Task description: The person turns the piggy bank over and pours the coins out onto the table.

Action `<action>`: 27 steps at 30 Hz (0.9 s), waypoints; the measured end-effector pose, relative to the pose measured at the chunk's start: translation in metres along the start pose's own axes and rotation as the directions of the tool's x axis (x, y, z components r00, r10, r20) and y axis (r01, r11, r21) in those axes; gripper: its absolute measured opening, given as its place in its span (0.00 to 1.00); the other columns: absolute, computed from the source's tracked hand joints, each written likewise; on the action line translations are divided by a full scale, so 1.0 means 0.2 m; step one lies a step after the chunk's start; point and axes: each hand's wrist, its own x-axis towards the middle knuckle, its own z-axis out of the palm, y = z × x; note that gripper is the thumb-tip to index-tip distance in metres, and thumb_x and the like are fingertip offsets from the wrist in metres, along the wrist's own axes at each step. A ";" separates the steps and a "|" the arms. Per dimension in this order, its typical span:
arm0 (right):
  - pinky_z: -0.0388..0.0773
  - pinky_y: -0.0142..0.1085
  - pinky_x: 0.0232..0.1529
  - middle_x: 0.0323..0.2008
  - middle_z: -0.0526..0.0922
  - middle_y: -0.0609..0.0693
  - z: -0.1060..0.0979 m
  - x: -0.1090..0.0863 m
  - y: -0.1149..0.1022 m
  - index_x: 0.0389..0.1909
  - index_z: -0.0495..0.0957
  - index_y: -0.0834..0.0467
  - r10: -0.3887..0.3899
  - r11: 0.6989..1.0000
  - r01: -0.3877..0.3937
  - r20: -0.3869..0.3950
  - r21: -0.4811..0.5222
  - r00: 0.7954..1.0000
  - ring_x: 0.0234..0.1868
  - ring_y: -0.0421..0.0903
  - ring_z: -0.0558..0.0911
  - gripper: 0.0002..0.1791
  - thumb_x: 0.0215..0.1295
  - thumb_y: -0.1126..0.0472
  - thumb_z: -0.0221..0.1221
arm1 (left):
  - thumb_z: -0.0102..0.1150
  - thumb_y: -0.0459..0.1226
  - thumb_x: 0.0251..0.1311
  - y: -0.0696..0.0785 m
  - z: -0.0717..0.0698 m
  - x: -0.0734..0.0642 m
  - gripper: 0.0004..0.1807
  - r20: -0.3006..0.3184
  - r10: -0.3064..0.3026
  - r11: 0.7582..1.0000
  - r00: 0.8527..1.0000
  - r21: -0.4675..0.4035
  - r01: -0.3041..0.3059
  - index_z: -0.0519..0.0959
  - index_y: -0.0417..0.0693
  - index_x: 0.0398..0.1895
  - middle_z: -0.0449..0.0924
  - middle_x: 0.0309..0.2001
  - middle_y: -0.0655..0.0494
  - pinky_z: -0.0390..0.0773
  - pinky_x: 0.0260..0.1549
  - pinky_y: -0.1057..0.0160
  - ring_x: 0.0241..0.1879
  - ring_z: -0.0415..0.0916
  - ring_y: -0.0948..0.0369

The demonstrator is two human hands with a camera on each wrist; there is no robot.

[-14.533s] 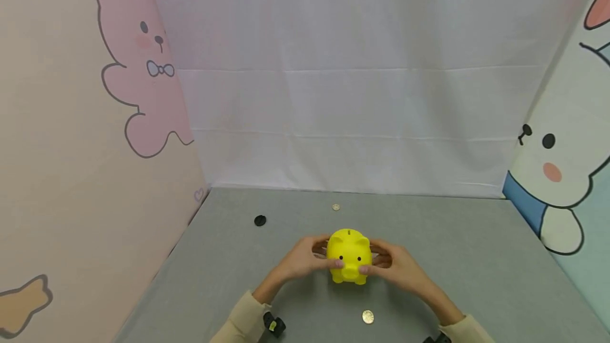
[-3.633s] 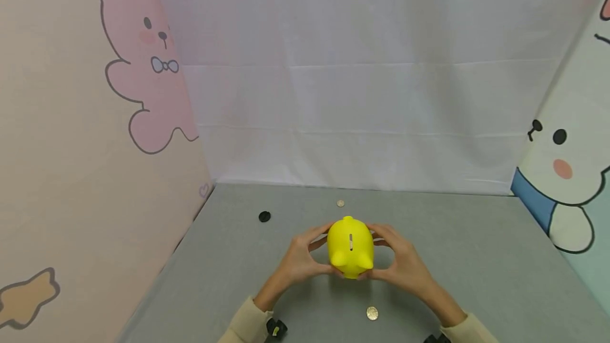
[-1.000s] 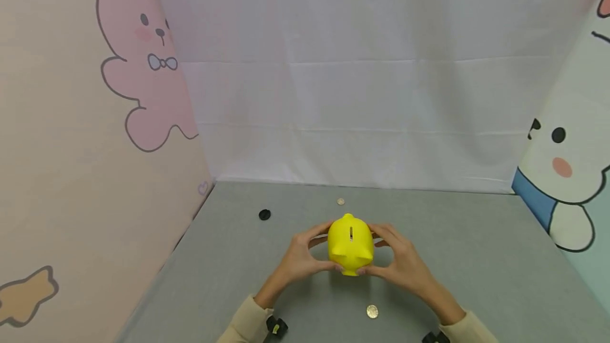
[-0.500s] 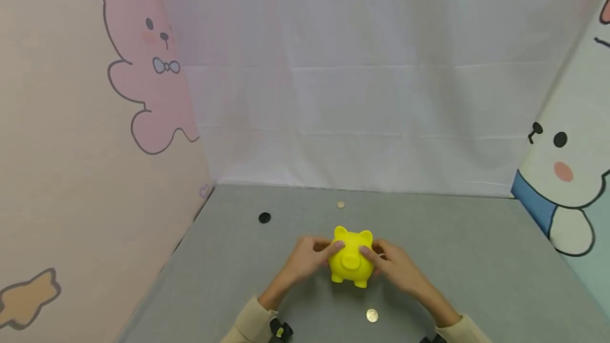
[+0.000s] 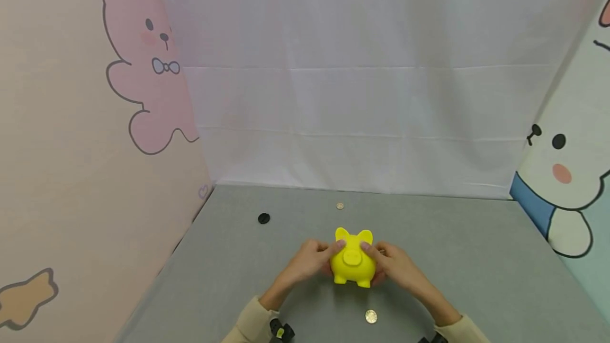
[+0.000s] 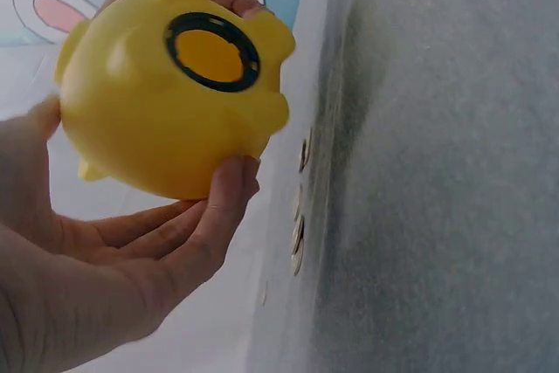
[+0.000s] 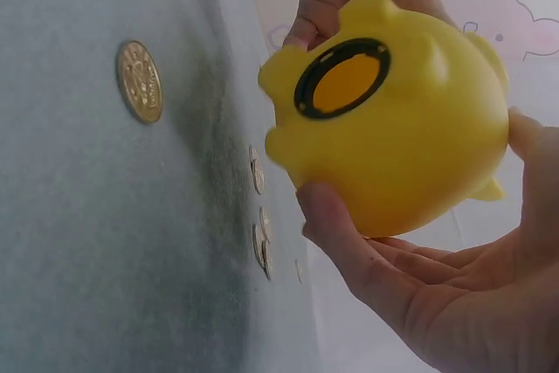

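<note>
A yellow piggy bank (image 5: 351, 261) hangs above the grey table, tipped back so its snout faces the head camera; its coin slot is hidden there. My left hand (image 5: 307, 263) grips one side, thumb on the face, and my right hand (image 5: 397, 266) grips the other the same way. Both wrist views show the underside, where a black ring (image 6: 181, 54) surrounds an uncovered round hole. One gold coin (image 5: 371, 316) lies in front of the bank. Several coins (image 7: 262, 246) lie on the table below it, hidden in the head view.
A black round cap (image 5: 264, 218) lies at the back left of the grey table (image 5: 452, 258). Another coin (image 5: 340, 206) lies near the back edge. White cloth (image 5: 305, 99) hangs behind, with cartoon-printed walls on both sides.
The piggy bank has tipped from slot-side up to snout toward the head camera, and sits slightly lower. Both thumbs have come up over its face. The loose coins and cap stay put.
</note>
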 end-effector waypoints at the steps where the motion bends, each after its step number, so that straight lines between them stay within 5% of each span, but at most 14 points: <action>1: 0.89 0.43 0.38 0.41 0.88 0.55 0.00 0.00 0.00 0.55 0.79 0.67 0.001 1.000 -0.001 -0.015 -0.013 1.000 0.32 0.50 0.87 0.33 0.77 0.38 0.56 | 0.57 0.67 0.68 0.00 -0.01 0.00 0.35 0.015 -0.002 1.000 1.000 -0.005 0.003 0.90 0.45 0.46 0.92 0.38 0.52 0.87 0.38 0.59 0.35 0.88 0.55; 7: 0.89 0.48 0.50 0.57 0.86 0.59 0.00 0.00 -0.01 0.65 0.76 0.64 -0.039 0.995 0.033 -0.059 -0.099 0.998 0.50 0.49 0.88 0.36 0.70 0.40 0.65 | 0.68 0.65 0.61 -0.01 -0.04 -0.01 0.42 0.067 -0.051 0.998 0.996 -0.020 0.052 0.77 0.47 0.69 0.89 0.56 0.48 0.82 0.62 0.41 0.54 0.86 0.56; 11: 0.88 0.46 0.53 0.63 0.83 0.60 0.00 -0.01 0.01 0.68 0.75 0.60 -0.142 0.985 0.133 -0.074 -0.106 0.987 0.53 0.51 0.88 0.38 0.66 0.42 0.70 | 0.75 0.58 0.58 -0.02 -0.05 -0.01 0.43 0.078 0.033 0.998 0.996 -0.050 -0.029 0.74 0.50 0.74 0.86 0.62 0.53 0.79 0.67 0.42 0.61 0.83 0.56; 13: 0.88 0.42 0.55 0.66 0.81 0.61 0.00 -0.01 0.04 0.71 0.72 0.60 -0.288 0.954 0.277 -0.095 -0.115 0.953 0.56 0.53 0.87 0.40 0.63 0.46 0.74 | 0.78 0.52 0.58 -0.03 -0.05 -0.02 0.44 0.057 0.147 0.987 0.987 -0.069 -0.143 0.71 0.53 0.76 0.80 0.69 0.56 0.79 0.69 0.47 0.67 0.78 0.55; 15: 0.88 0.38 0.56 0.69 0.78 0.62 0.00 -0.01 0.06 0.74 0.69 0.60 -0.475 0.877 0.459 -0.110 -0.144 0.873 0.60 0.54 0.85 0.45 0.59 0.52 0.78 | 0.81 0.47 0.55 -0.03 -0.05 -0.03 0.48 0.017 0.291 0.956 0.957 -0.048 -0.290 0.68 0.54 0.78 0.73 0.75 0.55 0.77 0.71 0.52 0.73 0.73 0.52; 18: 0.85 0.32 0.60 0.72 0.75 0.62 0.00 -0.01 0.09 0.77 0.64 0.59 -0.678 0.732 0.650 -0.128 -0.202 0.724 0.67 0.47 0.80 0.54 0.50 0.58 0.82 | 0.84 0.41 0.49 -0.04 -0.04 -0.03 0.54 -0.045 0.460 0.888 0.887 0.023 -0.459 0.64 0.55 0.80 0.67 0.79 0.54 0.75 0.72 0.59 0.78 0.67 0.49; 20: 0.84 0.29 0.60 0.72 0.75 0.61 0.00 0.00 0.10 0.77 0.64 0.58 -0.729 0.682 0.698 -0.128 -0.217 0.672 0.67 0.41 0.79 0.56 0.47 0.59 0.83 | 0.86 0.40 0.46 -0.04 -0.04 -0.03 0.56 -0.062 0.506 0.862 0.860 0.064 -0.502 0.64 0.56 0.79 0.67 0.78 0.54 0.76 0.70 0.61 0.77 0.67 0.49; 23: 0.84 0.27 0.59 0.72 0.76 0.59 0.00 0.00 0.10 0.77 0.65 0.56 -0.731 0.681 0.698 -0.135 -0.223 0.669 0.66 0.37 0.79 0.55 0.47 0.57 0.83 | 0.87 0.40 0.44 -0.05 -0.04 -0.02 0.56 -0.061 0.504 0.863 0.862 0.065 -0.500 0.65 0.58 0.79 0.68 0.77 0.57 0.76 0.70 0.63 0.77 0.68 0.52; 27: 0.85 0.30 0.59 0.72 0.76 0.56 0.00 0.00 0.11 0.77 0.66 0.54 -0.705 0.706 0.670 -0.146 -0.230 0.694 0.66 0.41 0.80 0.55 0.47 0.55 0.83 | 0.87 0.39 0.43 -0.05 -0.03 -0.01 0.57 -0.052 0.492 0.870 0.869 0.055 -0.489 0.65 0.56 0.79 0.68 0.78 0.55 0.76 0.70 0.63 0.78 0.66 0.51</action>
